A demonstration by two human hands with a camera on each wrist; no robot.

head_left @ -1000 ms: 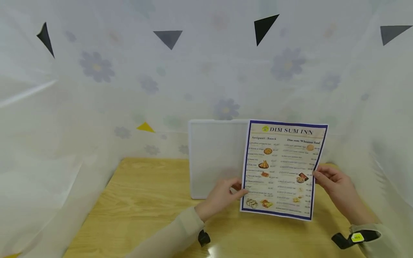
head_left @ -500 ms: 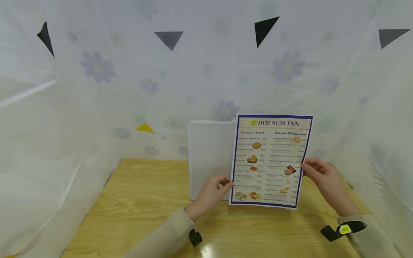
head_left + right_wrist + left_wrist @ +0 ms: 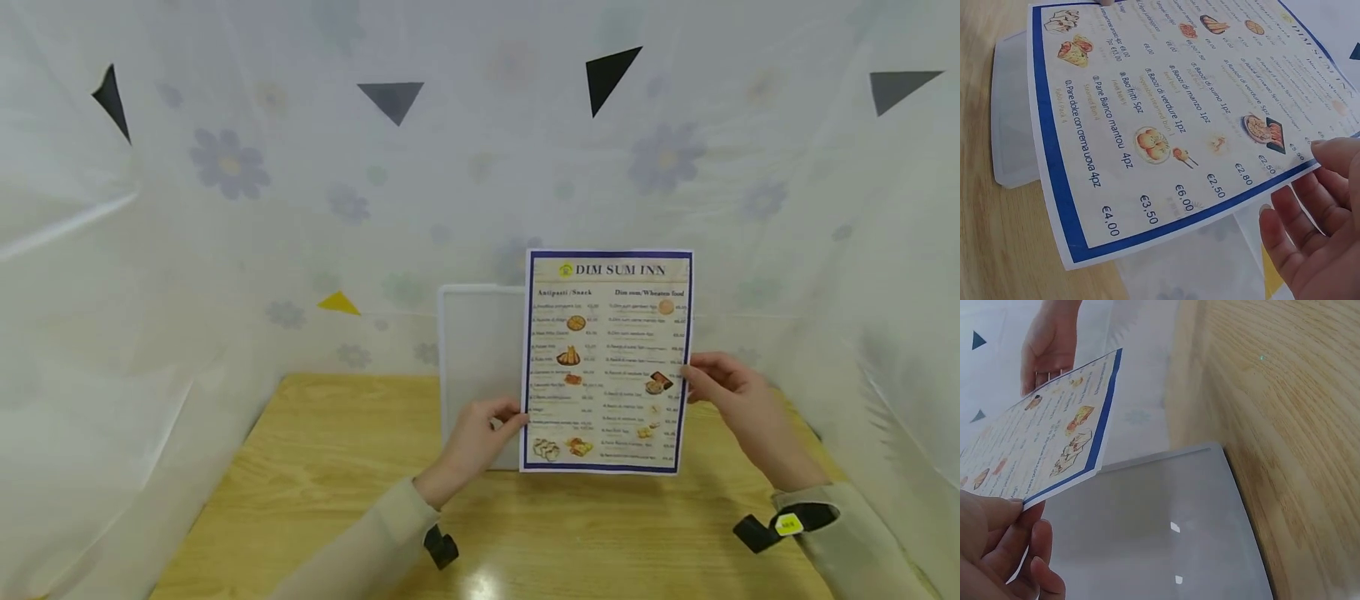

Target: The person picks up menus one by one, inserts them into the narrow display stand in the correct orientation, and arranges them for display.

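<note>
Above table (image 3: pixel 315 467): one menu (image 3: pixel 607 358), pinched by left grip (image 3: pixel 480 437), right grip (image 3: pixel 731 400).

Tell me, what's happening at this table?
A person holds a printed menu headed "DIM SUM INN" up above a wooden table. The left hand pinches its left edge and the right hand its right edge. Behind the menu, a clear plastic sleeve lies on the table.

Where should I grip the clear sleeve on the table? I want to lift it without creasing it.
Take the clear sleeve by its free left edge, coming from the left: it lies flat on the table, and the menu, held by the left hand and right hand, covers its right side.
</note>
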